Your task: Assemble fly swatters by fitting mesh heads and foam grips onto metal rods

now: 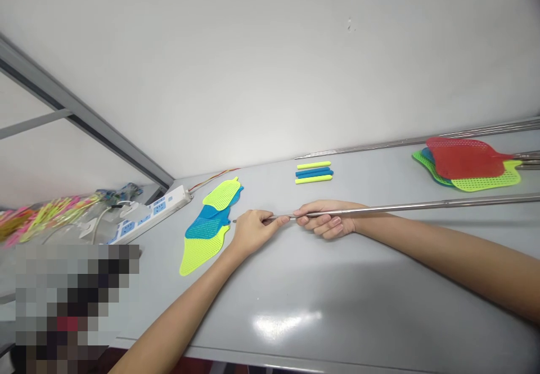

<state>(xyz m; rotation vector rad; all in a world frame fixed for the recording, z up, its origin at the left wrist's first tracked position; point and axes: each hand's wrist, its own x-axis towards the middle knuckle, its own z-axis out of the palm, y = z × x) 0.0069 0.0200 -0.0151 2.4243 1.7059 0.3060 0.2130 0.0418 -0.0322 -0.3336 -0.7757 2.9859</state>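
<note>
A long, thin metal telescopic rod [392, 208] lies across both my hands and runs out of view on the right. My left hand [253, 232] pinches its thin end, whose tip pokes out just past the fingers. Close beside it, my right hand [324, 219] is closed around the rod with the thumb along it. Left of my left hand lie overlapping perforated fly swatter heads [208, 222], yellow-green and blue. Beyond my right hand rest several short plastic handles [314, 172], yellow-green and blue.
At the right lie fly swatters with red [464, 157] and green heads on metal rods. More metal rods [379, 145] line the wall. A white power strip [156, 211] with plugs sits at the left, near bagged colourful strips [59, 213]. A blurred-out patch covers the lower left.
</note>
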